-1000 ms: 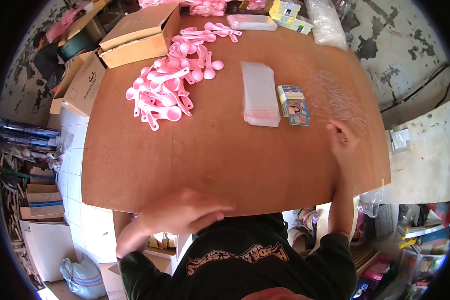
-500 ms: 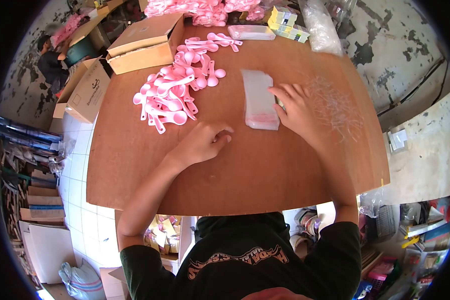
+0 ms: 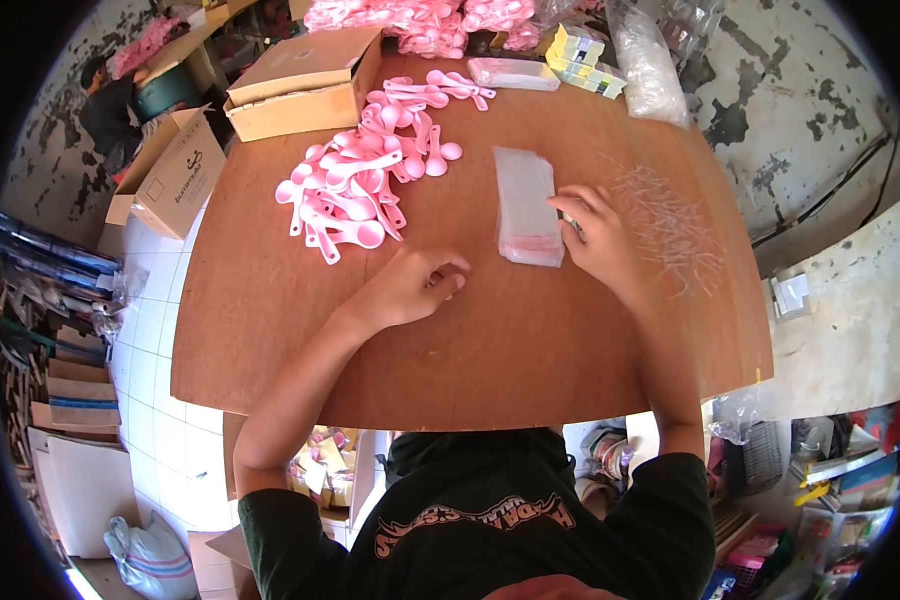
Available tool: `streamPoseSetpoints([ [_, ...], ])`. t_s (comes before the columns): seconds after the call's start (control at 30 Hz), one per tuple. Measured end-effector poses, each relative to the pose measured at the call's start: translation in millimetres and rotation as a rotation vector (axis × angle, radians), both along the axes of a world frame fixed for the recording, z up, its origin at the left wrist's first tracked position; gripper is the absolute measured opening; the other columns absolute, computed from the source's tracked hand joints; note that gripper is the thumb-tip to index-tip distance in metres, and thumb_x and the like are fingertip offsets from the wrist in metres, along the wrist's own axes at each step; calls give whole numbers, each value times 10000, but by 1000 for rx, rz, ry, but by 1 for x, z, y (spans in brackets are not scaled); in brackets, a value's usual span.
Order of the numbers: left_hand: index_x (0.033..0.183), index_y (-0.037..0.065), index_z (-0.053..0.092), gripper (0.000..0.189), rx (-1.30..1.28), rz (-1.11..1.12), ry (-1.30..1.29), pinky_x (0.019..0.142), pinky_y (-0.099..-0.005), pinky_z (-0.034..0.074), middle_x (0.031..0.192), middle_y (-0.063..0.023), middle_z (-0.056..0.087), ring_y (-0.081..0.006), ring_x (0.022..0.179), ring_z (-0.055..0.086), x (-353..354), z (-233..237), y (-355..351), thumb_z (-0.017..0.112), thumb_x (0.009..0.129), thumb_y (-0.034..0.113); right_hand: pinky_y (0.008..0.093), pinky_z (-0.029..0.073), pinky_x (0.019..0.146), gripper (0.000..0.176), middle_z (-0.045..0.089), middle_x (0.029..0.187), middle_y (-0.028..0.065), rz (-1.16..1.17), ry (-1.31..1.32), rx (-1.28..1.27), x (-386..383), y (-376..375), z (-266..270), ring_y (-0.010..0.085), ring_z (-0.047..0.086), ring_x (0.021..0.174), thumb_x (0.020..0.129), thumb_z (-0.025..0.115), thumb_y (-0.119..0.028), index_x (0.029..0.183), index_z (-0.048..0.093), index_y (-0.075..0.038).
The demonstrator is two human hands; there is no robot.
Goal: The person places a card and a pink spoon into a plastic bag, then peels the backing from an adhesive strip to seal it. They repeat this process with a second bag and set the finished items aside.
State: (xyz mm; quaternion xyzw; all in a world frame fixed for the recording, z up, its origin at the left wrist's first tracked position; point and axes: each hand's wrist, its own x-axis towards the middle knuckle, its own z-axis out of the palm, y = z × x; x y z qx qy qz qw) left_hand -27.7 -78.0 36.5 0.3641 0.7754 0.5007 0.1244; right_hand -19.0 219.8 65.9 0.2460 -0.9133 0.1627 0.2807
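My left hand [image 3: 415, 285] hovers over or rests on the wooden table [image 3: 530, 350], below the pink spoons, its fingers curled in toward the thumb. Nothing shows between them. To its right lies a stack of clear plastic bags [image 3: 525, 205] with a pinkish lower end. Just beside that stack's right edge is my right hand [image 3: 600, 240], its fingers bent and closed toward the thumb. A small pale yellowish bit shows between them, mostly hidden and too small to name. A heap of pink measuring spoons [image 3: 355, 185] lies left of the bags.
Thin clear strips [image 3: 670, 225] are scattered on the right. At the back are a cardboard box [image 3: 305, 85], another bag pack [image 3: 513, 73], yellow card stacks [image 3: 583, 62], a plastic roll [image 3: 648, 65] and pink bagged items [image 3: 400, 20]. A person [image 3: 110, 110] is far left.
The view has shifted slightly. My right hand has drawn a little away from the bag stack, and its fingers are more bent. My left hand stays nearly where it was, still curled.
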Motion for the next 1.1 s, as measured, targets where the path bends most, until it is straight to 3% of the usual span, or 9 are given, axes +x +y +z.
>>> streamPoseSetpoints([
  [0.43, 1036, -63, 612, 180, -11, 18, -12, 701, -281, 528, 870, -126, 679, -155, 763, 662, 0, -2, -1, 586, 875, 13, 395, 429, 877, 250, 584, 1056, 61, 62, 27, 68, 6, -6, -11, 268, 537, 1015, 717, 641, 3, 952, 664, -79],
  [0.63, 1040, -66, 610, 209, 19, 17, -54, 704, -279, 529, 882, -128, 680, -158, 764, 659, 0, -5, -2, 554, 840, -46, 391, 428, 879, 235, 589, 1040, 62, 59, 23, 25, 7, -3, -10, 266, 538, 1014, 715, 653, 3, 938, 666, -72],
  [0.7, 1018, -56, 629, 202, 41, 30, -46, 696, -311, 530, 861, -159, 693, -209, 765, 685, 1, -5, -2, 585, 831, 6, 389, 428, 880, 234, 591, 1038, 61, 59, 22, 22, 9, -4, -8, 264, 538, 1014, 713, 658, 3, 935, 666, -71],
  [0.83, 1038, -62, 606, 204, -13, 20, -63, 703, -280, 529, 894, -122, 677, -157, 762, 660, 1, -3, -2, 554, 841, -47, 396, 419, 882, 186, 599, 1034, 47, 54, 18, 75, 9, -10, -7, 255, 546, 997, 738, 682, -68, 924, 675, -80],
  [1.03, 1039, -51, 609, 166, 8, 18, -97, 694, -274, 529, 892, -114, 675, -147, 763, 658, -1, -9, -1, 586, 895, 28, 416, 408, 850, 158, 661, 943, 24, -59, -82, 167, -7, -7, -16, 242, 579, 965, 752, 697, -217, 885, 718, -133],
  [1.1, 1005, -64, 622, 200, 32, 46, -104, 679, -292, 534, 850, -145, 690, -177, 750, 683, 0, -7, 0, 574, 813, -43, 420, 409, 835, 152, 679, 906, 21, -87, -148, 179, -15, -5, -21, 238, 595, 943, 739, 702, -234, 858, 731, -143],
])
